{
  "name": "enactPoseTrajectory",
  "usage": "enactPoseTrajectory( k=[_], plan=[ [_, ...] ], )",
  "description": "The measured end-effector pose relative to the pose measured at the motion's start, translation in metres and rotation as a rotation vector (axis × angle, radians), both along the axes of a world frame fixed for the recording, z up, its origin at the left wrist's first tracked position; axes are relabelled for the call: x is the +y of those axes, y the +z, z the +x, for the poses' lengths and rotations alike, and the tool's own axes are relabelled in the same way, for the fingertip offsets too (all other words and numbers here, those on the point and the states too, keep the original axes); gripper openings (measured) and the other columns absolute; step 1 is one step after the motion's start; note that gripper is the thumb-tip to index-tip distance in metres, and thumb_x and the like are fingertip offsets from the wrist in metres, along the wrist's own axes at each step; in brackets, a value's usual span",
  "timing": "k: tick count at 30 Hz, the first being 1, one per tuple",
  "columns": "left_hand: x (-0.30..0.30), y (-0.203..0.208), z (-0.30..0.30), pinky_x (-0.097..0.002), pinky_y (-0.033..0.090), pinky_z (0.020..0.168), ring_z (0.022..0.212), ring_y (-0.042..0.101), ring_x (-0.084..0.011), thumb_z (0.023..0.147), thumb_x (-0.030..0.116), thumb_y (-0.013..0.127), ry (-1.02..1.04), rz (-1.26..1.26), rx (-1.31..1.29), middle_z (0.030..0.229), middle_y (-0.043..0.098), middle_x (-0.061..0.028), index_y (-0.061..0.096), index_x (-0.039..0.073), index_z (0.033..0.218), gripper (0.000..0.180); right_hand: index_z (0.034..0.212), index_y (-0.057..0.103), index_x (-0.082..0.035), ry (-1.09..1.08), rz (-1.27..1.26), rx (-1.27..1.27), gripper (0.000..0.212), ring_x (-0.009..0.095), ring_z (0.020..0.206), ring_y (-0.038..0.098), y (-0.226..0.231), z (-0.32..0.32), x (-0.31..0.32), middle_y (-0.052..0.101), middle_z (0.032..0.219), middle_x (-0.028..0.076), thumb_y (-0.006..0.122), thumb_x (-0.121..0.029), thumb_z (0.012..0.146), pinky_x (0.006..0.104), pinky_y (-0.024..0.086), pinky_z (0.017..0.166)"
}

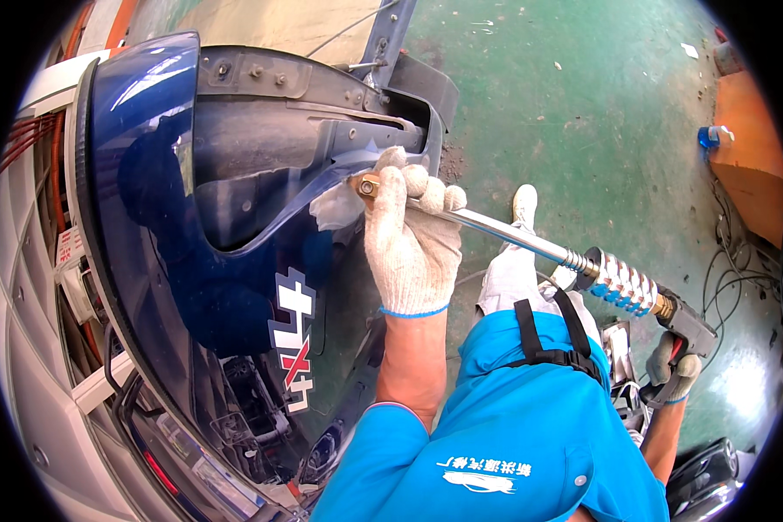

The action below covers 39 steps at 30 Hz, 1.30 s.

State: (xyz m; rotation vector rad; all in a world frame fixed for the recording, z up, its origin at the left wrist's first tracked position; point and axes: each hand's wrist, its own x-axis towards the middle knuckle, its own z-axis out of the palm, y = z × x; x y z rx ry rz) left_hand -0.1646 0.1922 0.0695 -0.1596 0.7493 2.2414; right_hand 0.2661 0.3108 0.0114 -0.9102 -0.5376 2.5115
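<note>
At left, a blue vehicle panel [143, 174] had a curved edge around a dark hollow; green floor [531, 104] stretched from there rightward. A small blue bottle [709, 137], an orange block [751, 157] and loose cables [729, 280] lay at far right. The gloved left hand [416, 235] curled round the rod tool [522, 237] near its tip, beside the panel, contact unclear. The gloved right hand [674, 372] gripped the tool's dark handle [689, 325].
</note>
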Motion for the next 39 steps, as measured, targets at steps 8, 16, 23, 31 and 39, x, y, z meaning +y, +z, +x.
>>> enactPoseTrajectory(
  k=[8,16,23,31,39],
  plan=[
    [0.001,-0.003,0.000,-0.0340,0.045,0.077,0.072,0.051,-0.0137,0.105,0.021,0.054,0.013,0.016,0.009,0.086,0.057,-0.0004,0.059,0.005,0.122,0.024,0.125,0.048,0.019,-0.034,-0.028,0.044,0.070,0.025,0.035,0.049,0.007,0.017,0.012,0.055,0.054,0.017,0.077,-0.016,0.071,0.0376,0.042,0.035],
    [0.000,-0.007,-0.002,-0.0350,0.047,0.082,0.077,0.053,-0.0149,0.104,0.022,0.055,-0.013,0.099,0.031,0.093,0.057,-0.0019,0.058,0.004,0.125,0.027,0.132,0.047,0.015,0.041,-0.028,0.092,0.072,0.028,0.037,0.050,0.021,0.021,0.032,0.056,0.057,0.020,0.075,-0.012,0.072,0.0399,0.044,0.036],
    [0.022,-0.027,0.087,-0.0449,0.050,0.107,0.122,0.060,-0.0260,0.100,0.029,0.061,-0.112,-0.030,0.065,0.130,0.062,-0.0128,0.053,0.007,0.136,0.042,0.111,0.055,0.018,0.073,-0.014,0.026,0.062,0.025,0.035,0.050,0.010,0.031,0.027,0.057,0.054,0.021,0.080,-0.020,0.069,0.0362,0.044,0.033],
    [0.058,-0.028,0.131,-0.0504,0.050,0.093,0.073,0.063,-0.0222,0.101,0.019,0.055,-0.215,-0.016,-0.029,0.079,0.066,-0.0104,0.058,0.006,0.117,0.021,0.117,0.052,0.016,0.052,-0.031,0.046,0.063,0.026,0.033,0.046,0.013,0.023,0.028,0.053,0.051,0.018,0.078,-0.019,0.072,0.0377,0.042,0.033],
    [0.037,-0.025,0.099,-0.0406,0.051,0.089,0.081,0.061,-0.0185,0.103,0.030,0.052,-0.229,-0.026,-0.009,0.083,0.060,-0.0050,0.059,0.005,0.109,0.027,0.140,0.041,0.011,0.066,-0.038,0.078,0.077,0.027,0.034,0.045,0.009,0.033,0.021,0.053,0.054,0.019,0.074,-0.015,0.076,0.0395,0.042,0.034]
  ],
)
